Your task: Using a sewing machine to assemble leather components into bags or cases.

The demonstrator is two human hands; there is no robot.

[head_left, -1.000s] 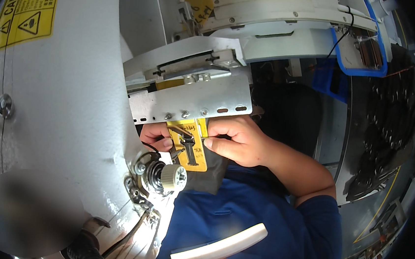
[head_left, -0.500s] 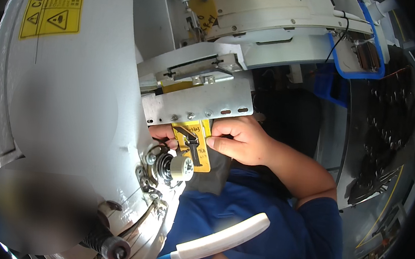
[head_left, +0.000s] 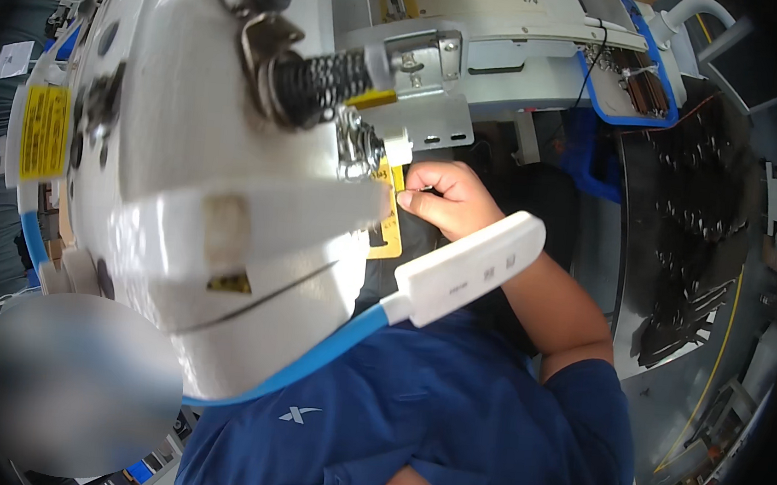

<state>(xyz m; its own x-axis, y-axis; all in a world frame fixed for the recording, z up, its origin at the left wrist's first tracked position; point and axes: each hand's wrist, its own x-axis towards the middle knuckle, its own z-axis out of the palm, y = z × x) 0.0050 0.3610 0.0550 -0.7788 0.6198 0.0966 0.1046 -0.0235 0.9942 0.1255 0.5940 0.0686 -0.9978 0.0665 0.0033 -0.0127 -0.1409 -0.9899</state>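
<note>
I judge the step in hand as steadying the yellow plate point(head_left: 394, 226), at the frame's centre; the next move calls for an even hold. The plate is rounded at its corner, dark-marked, its left part hidden by the white machine point(head_left: 173, 122). The right hand point(head_left: 457, 198) is narrowed at its right edge; pinching, I cannot tell. Left hand: not visible.

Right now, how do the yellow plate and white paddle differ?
Contact: the right hand is at the edge of the yellow plate; the white paddle sits unheld on the blue arm.
View: the plate is partly hidden by the white machine; the paddle's broad face shows.
Pose: the plate's edge runs nearly vertical in the picture; the paddle slants up rightward.
Shared: both carry markings.
</note>
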